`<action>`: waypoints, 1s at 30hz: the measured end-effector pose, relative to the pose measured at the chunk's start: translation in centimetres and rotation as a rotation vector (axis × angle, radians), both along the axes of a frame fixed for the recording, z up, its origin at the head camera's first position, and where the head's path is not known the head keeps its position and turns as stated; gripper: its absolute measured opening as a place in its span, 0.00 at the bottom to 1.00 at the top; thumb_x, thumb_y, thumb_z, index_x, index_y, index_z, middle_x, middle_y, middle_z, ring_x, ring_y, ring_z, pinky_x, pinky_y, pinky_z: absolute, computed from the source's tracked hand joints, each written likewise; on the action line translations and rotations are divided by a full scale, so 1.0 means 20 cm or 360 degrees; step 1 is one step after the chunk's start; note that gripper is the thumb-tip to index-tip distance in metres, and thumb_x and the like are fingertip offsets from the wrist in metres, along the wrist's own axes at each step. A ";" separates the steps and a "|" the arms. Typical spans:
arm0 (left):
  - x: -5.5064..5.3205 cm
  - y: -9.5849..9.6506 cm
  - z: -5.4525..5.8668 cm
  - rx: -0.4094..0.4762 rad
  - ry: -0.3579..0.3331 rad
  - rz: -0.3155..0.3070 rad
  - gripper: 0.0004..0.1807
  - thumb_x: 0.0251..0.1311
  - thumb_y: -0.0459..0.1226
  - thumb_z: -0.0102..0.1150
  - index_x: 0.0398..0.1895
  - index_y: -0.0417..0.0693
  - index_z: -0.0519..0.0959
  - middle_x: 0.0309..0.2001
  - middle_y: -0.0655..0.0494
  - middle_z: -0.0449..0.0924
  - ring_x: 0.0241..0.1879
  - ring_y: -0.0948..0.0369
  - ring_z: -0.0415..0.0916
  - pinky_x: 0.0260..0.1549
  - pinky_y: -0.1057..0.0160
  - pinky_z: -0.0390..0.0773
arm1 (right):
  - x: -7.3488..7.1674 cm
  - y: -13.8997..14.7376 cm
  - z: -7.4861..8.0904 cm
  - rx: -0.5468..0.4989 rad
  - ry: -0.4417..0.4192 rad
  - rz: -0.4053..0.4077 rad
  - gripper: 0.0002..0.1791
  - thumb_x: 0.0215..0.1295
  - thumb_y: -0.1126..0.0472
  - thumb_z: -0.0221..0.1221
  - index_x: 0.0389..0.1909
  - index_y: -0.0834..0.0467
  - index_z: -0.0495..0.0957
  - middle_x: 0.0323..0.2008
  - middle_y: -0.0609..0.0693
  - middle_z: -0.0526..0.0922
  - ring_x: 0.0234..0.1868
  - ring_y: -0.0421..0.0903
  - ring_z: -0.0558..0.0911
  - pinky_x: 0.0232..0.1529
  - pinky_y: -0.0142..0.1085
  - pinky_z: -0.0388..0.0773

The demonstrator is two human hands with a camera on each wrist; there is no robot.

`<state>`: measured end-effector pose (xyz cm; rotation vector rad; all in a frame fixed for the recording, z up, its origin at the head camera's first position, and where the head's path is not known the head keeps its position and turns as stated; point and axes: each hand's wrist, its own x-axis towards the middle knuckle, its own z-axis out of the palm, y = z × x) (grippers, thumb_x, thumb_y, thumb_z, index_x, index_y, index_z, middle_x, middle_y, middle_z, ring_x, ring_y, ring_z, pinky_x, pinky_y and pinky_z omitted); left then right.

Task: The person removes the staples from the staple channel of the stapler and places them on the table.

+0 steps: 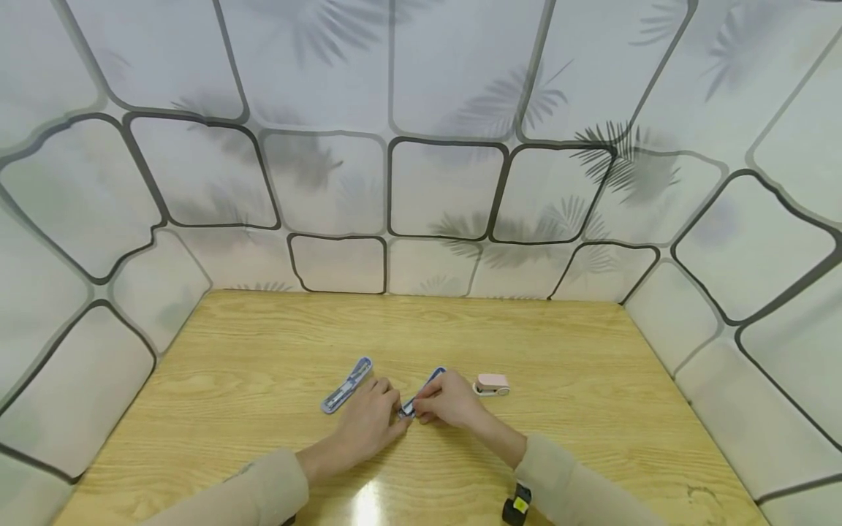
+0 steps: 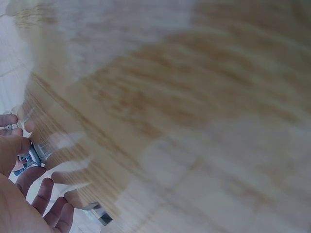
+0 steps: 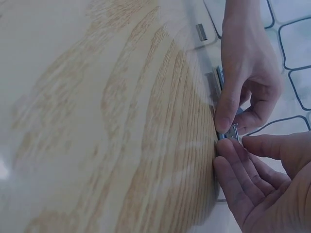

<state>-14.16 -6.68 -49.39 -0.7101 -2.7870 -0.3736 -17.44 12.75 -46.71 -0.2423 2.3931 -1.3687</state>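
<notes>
A slim blue-edged strip with metal parts [image 1: 427, 386] is held low at the middle front of the table. The left hand [image 1: 371, 416] pinches the strip's near end between thumb and forefinger, its other fingers loosely bent in the left wrist view. From the other side the right hand [image 1: 450, 402] pinches the same strip, its fingertips close to the left hand's. In the right wrist view a small metal part [image 3: 233, 131] shows between the two hands' fingertips. Fingers hide much of the strip, and its exact kind cannot be told.
A similar blue-edged strip [image 1: 346, 385] lies on the wooden table [image 1: 263, 343], just left of the left hand. Right of the right hand stands a small pink and white object [image 1: 492, 384], perhaps a mini stapler. Patterned fabric walls [image 1: 434, 190] enclose the table's back and sides.
</notes>
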 end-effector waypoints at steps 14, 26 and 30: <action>0.00 0.00 0.01 0.0033 -0.0024 0.0011 0.16 0.56 0.49 0.79 0.29 0.49 0.83 0.35 0.58 0.82 0.36 0.63 0.71 0.42 0.63 0.77 | -0.01 -0.01 0.00 -0.0081 -0.0115 -0.0032 0.06 0.66 0.64 0.69 0.34 0.65 0.89 0.28 0.56 0.92 0.25 0.42 0.90 0.28 0.34 0.87; -0.01 0.00 0.00 0.0077 -0.0036 0.0028 0.15 0.56 0.48 0.79 0.30 0.49 0.84 0.35 0.57 0.83 0.37 0.61 0.73 0.47 0.59 0.79 | 0.01 0.09 0.03 -0.0242 -0.0094 -0.0056 0.09 0.69 0.65 0.67 0.37 0.70 0.87 0.31 0.62 0.92 0.27 0.46 0.92 0.28 0.34 0.88; -0.01 0.01 0.00 0.0104 -0.0022 0.0037 0.15 0.56 0.47 0.78 0.29 0.49 0.83 0.35 0.57 0.82 0.38 0.61 0.73 0.49 0.58 0.79 | 0.04 0.13 0.04 -0.0268 -0.0150 -0.0020 0.09 0.69 0.66 0.66 0.37 0.71 0.87 0.31 0.63 0.92 0.27 0.45 0.91 0.30 0.36 0.89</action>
